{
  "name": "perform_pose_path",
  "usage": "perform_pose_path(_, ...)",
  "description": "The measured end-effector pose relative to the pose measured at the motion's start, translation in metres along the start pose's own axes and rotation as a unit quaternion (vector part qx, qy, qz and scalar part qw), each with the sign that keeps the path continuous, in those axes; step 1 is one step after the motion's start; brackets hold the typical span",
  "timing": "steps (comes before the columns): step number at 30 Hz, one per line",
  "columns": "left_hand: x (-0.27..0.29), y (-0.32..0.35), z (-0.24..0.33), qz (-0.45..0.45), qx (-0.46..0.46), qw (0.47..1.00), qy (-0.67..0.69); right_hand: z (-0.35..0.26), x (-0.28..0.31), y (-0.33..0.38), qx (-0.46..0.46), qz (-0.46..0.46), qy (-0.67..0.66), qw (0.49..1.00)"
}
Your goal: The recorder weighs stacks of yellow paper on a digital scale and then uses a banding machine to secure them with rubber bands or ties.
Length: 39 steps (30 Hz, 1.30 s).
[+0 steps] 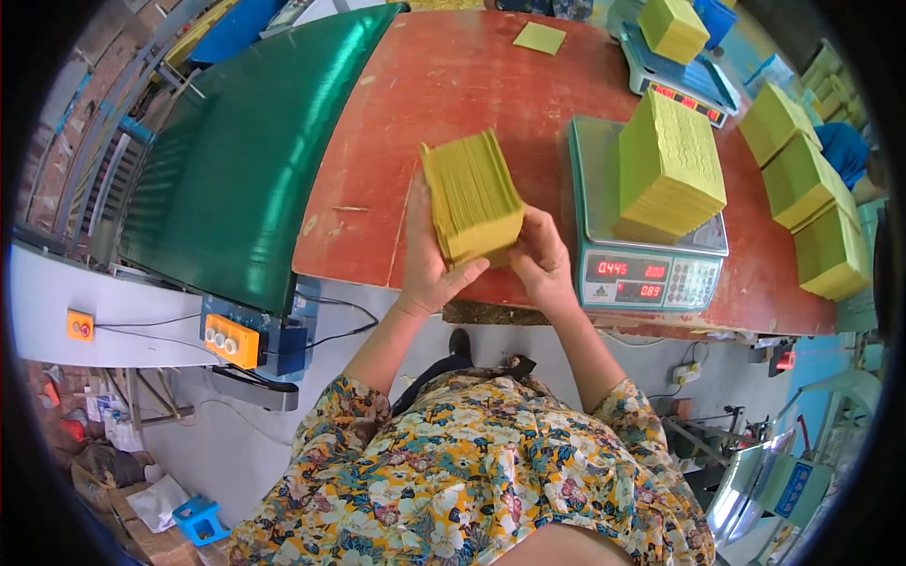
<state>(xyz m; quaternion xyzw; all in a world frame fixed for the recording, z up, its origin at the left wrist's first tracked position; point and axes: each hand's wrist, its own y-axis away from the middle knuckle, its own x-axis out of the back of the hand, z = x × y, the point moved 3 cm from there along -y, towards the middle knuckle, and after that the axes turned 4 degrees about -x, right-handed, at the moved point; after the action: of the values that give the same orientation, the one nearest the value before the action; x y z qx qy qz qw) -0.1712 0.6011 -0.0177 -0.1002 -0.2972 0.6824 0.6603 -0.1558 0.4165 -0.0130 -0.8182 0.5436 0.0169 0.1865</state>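
Note:
Between my two hands is a thick stack of yellow paper sheets [475,196], held up over the near edge of the red table with its layered edges showing. My left hand [429,250] grips the stack's left side, its thumb along the near lower edge. My right hand [545,255] closes on the near right corner, fingers bent against the paper. To the right of my hands, a digital scale [651,274] with a lit red display carries another tall stack of yellow paper [670,170].
A green conveyor belt [236,160] runs along the left, with an orange button box [231,341] at its near end. A second scale [679,80] bears a yellow stack at the far right. More yellow stacks [802,184] line the right edge. One flat yellow piece [540,38] lies far back.

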Motion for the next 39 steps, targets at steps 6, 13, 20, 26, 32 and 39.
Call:
perform_pose_path(6,0.005,0.033,-0.066,-0.033,0.143,0.985,0.095,0.036,-0.011,-0.009,-0.079,0.055,0.039,0.995)
perform_pose_path(13,0.028,0.010,-0.058,-0.115,0.015,0.992,-0.058,0.056,-0.006,-0.006,-0.131,0.080,0.104,0.983)
perform_pose_path(20,0.048,-0.032,-0.022,-0.107,-0.046,0.993,-0.034,0.069,-0.005,-0.009,-0.187,0.150,-0.128,0.962)
perform_pose_path(26,0.062,-0.088,0.035,-0.085,-0.133,0.948,-0.277,0.082,-0.012,0.009,-0.226,0.091,-0.406,0.881)
perform_pose_path(32,0.056,-0.072,-0.011,-0.204,0.299,0.909,0.207,0.073,-0.024,0.008,-0.266,0.058,-0.405,0.873)
perform_pose_path(39,0.042,-0.027,-0.056,-0.140,0.466,0.788,0.377,0.054,-0.013,0.009,-0.366,0.057,-0.293,0.881)
